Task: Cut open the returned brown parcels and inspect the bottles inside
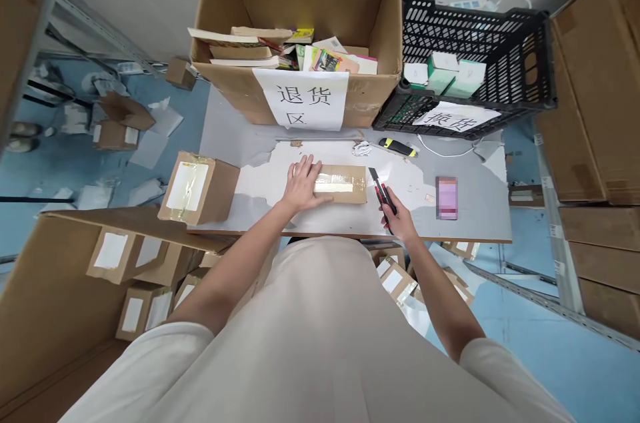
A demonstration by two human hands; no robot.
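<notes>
A small taped cardboard box (350,185) lies flat on the table in front of me. My left hand (303,185) rests on its left end, fingers stretched out and the thumb along the near edge. My right hand (398,217) is wrapped round a red and black box cutter (382,193). Its dark blade points away from me, just off the box's right end and apart from it. A second, yellow and black box cutter (397,147) lies farther back on the table.
Behind stand a big carton (230,99) of books and a black crate (530,109) with green-white boxes. A taped box (213,189) sits at the table's left edge, a pixelated pink item (447,198) at right. A large open carton (30,316) with parcels is lower left.
</notes>
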